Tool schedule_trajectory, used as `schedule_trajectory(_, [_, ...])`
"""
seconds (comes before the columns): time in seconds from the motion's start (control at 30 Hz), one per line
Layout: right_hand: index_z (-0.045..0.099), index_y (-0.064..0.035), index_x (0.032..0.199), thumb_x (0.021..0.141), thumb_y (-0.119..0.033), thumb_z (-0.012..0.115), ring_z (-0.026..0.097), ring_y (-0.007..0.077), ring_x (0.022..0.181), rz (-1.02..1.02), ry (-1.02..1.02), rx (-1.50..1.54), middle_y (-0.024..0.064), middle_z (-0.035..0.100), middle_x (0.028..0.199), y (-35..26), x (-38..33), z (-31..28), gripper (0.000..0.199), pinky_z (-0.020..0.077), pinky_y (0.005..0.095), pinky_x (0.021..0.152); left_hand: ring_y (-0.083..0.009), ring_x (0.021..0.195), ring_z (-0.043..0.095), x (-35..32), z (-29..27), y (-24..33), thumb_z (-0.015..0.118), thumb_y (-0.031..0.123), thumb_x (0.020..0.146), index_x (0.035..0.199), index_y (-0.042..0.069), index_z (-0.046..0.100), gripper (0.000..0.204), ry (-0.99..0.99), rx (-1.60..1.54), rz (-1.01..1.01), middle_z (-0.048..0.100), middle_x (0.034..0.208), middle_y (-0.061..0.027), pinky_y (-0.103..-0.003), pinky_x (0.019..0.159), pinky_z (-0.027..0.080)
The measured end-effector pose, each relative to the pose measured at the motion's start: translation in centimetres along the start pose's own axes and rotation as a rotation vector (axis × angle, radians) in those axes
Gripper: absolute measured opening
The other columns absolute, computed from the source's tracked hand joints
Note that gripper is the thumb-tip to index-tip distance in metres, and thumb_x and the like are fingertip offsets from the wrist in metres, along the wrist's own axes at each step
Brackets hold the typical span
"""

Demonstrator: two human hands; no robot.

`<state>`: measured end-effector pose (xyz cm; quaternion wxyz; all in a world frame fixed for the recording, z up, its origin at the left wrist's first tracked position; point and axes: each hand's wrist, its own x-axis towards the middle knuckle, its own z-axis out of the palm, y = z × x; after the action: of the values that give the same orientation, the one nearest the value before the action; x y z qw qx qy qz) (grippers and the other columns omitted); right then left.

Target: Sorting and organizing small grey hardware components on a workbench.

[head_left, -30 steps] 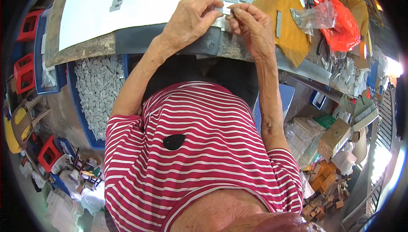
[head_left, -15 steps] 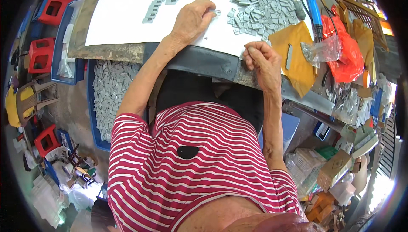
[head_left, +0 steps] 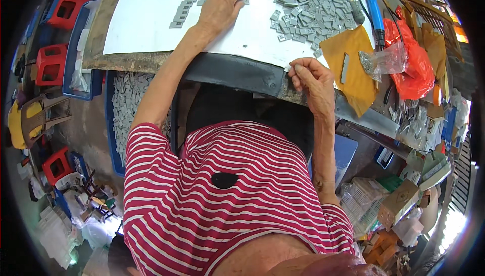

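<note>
My left hand (head_left: 218, 13) reaches over the white sheet (head_left: 141, 23) on the table. Its thumb and fingers pinch a small flat grey rectangular piece (head_left: 246, 1), just right of stepped rows of similar grey pieces (head_left: 188, 4). At the table's front edge is my right hand (head_left: 316, 79), its fingers curled and thumb pressed against the forefinger. A tiny pale bit (head_left: 288, 67) shows at those fingertips, too small to name. Beyond the right hand spreads a loose heap of grey pieces (head_left: 313, 10).
Right of the heap lie a blue pen-shaped tool (head_left: 373, 8) with a cord, a yellow-brown cloth (head_left: 348, 56) bearing a grey strip, a clear bag (head_left: 386, 59) and a red plastic bag (head_left: 411, 76). Below the table at left, a blue bin (head_left: 117, 159) holds many grey pieces.
My left hand has moved farther away and left over the sheet, carrying the grey piece toward the rows. My right hand has barely shifted; a pale bit now shows at its fingertips.
</note>
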<state>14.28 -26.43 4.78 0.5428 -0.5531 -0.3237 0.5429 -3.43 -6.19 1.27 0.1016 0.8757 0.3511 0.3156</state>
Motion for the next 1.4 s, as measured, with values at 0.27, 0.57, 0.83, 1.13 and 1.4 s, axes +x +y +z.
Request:
schedule_trajectory(0.27, [0.057, 0.0036, 0.09, 0.083, -0.007, 0.052, 0.049, 0.0066, 0.056, 0.014, -0.001, -0.022, 0.0057, 0.057, 0.073, 0.3, -0.3, 0.0, 0.014, 0.0374, 0.0178, 0.047, -0.0267, 0.069, 0.056, 1.5, 0.4, -2.0, 0.06, 0.012, 0.076, 0.087, 0.006, 0.059, 0.013, 0.05, 0.187, 0.011, 0.056, 0.082, -0.009, -0.034, 0.064, 0.045])
schedule_trajectory(0.57, [0.058, 0.0045, 0.091, 0.083, -0.006, 0.053, 0.048, 0.0063, 0.054, 0.015, 0.003, 0.007, 0.0066, 0.058, 0.072, 0.4, -0.2, 0.0, 0.014, 0.0357, 0.017, 0.047, -0.0211, 0.072, 0.058, 2.8, 0.4, -3.0, 0.063, 0.015, 0.072, 0.083, 0.01, 0.063, 0.011, 0.06, 0.387, -0.004, 0.058, 0.077, -0.0028, -0.036, 0.065, 0.04])
schedule_trajectory(0.83, [0.057, 0.0047, 0.091, 0.082, -0.004, 0.054, 0.048, 0.006, 0.054, 0.021, -0.005, 0.003, 0.0071, 0.058, 0.073, 0.5, -0.1, -0.1, 0.013, 0.0352, 0.0161, 0.045, -0.0193, 0.07, 0.058, 3.0, 0.5, -3.4, 0.064, 0.015, 0.071, 0.083, 0.012, 0.063, 0.012, 0.114, 0.417, 0.008, 0.059, 0.077, -0.0011, -0.035, 0.061, 0.038])
schedule_trajectory(1.13, [0.057, 0.005, 0.09, 0.081, -0.004, 0.053, 0.049, 0.0063, 0.055, 0.025, 0.02, -0.034, 0.0064, 0.057, 0.071, 0.4, -0.1, -0.1, 0.013, 0.0379, 0.0175, 0.047, -0.0297, 0.078, 0.052, 3.3, -1.1, -0.2, 0.057, 0.004, 0.07, 0.076, 0.0, 0.06, 0.008, 0.06, 0.231, 0.012, 0.055, 0.072, -0.0132, -0.039, 0.067, 0.041])
schedule_trajectory(1.4, [0.058, 0.003, 0.09, 0.081, -0.006, 0.054, 0.05, 0.0053, 0.055, 0.025, 0.029, -0.075, 0.0042, 0.058, 0.071, 0.5, -0.2, 0.0, 0.014, 0.0396, 0.0164, 0.047, -0.0226, 0.069, 0.057, 1.9, 0.9, 3.3, 0.056, 0.014, 0.079, 0.09, 0.001, 0.06, 0.017, -0.144, -0.221, 0.073, 0.06, 0.081, -0.0123, -0.031, 0.063, 0.045])
